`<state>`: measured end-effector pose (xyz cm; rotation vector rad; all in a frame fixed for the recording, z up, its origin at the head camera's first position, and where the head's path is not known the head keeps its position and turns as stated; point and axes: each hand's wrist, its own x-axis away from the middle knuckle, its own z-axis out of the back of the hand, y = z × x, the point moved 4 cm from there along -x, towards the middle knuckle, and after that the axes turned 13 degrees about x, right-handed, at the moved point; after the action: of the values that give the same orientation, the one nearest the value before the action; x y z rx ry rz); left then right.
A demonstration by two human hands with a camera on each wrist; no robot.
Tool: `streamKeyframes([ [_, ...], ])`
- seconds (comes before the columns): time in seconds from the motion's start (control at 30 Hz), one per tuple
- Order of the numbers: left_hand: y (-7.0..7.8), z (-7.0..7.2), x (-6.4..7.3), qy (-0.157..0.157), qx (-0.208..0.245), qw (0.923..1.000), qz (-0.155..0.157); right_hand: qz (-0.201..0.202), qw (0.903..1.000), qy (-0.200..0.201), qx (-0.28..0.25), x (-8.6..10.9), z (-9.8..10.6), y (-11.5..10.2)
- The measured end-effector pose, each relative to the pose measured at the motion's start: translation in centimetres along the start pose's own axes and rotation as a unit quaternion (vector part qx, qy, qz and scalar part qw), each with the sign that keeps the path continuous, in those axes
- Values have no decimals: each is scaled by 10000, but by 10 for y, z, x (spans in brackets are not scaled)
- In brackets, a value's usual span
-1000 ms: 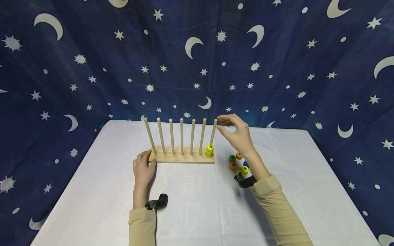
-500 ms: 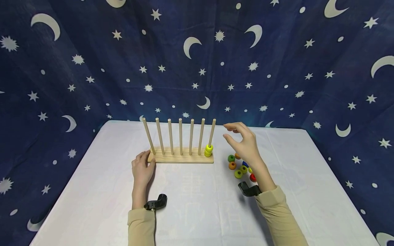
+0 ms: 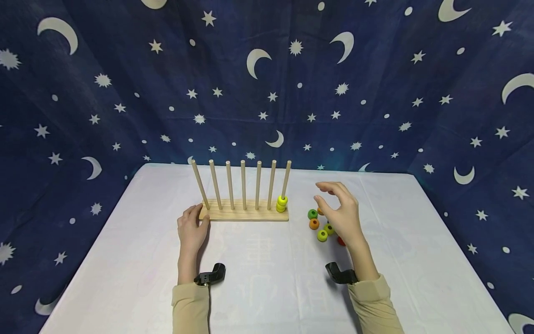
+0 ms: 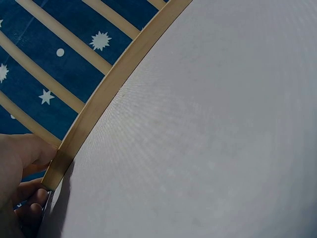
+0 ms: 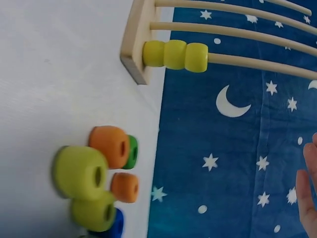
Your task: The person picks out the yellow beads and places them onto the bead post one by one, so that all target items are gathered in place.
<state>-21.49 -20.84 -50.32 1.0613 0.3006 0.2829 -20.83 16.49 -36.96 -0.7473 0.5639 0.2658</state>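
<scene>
A wooden peg rack (image 3: 246,215) with several upright pegs stands on the table. Its left end is gripped by my left hand (image 3: 192,232); in the left wrist view the thumb and fingers (image 4: 37,148) lie on either side of the base. Three yellow beads (image 5: 175,54) are stacked on the rightmost peg. My right hand (image 3: 344,213), thumb and fingers apart with nothing between them, hovers above loose beads right of the rack. Among these are green (image 3: 312,214), orange (image 3: 314,224), yellow (image 3: 322,235) and red (image 3: 341,241) beads, partly hidden by the hand. The right wrist view also shows a blue bead (image 5: 117,225).
A white cloth (image 3: 258,287) covers the table. Behind it hangs a dark blue curtain (image 3: 233,69) with moons and stars. Each wrist wears a black camera mount, one left (image 3: 210,274) and one right (image 3: 340,273).
My right hand has moved from beside the top of the rightmost peg, rightward and down towards the loose beads. The left hand keeps its grip on the rack's end.
</scene>
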Motion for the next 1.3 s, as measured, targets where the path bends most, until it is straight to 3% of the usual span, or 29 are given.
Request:
streamKeyframes([
  [0.23, 0, 0, -1, -6, -23, 10000, -6, -228, 9988, 422, -107, 21, 3, 12],
  [0.43, -1, -1, -1, 8, -36, 10000, -35, -421, 9973, 558, -232, 30, 14, 5],
  [0.63, 0, -2, -1, -85, -13, 10000, -10, -700, 9952, 626, -276, 36, 17, 30],
  [0.8, -1, 0, -1, -53, -11, 10000, -47, -899, 9939, 557, -308, 37, 27, 25],
  [1.3, 1, 0, 0, -39, 2, 9999, -110, -1794, 9837, -11, -155, 52, 37, 66],
])
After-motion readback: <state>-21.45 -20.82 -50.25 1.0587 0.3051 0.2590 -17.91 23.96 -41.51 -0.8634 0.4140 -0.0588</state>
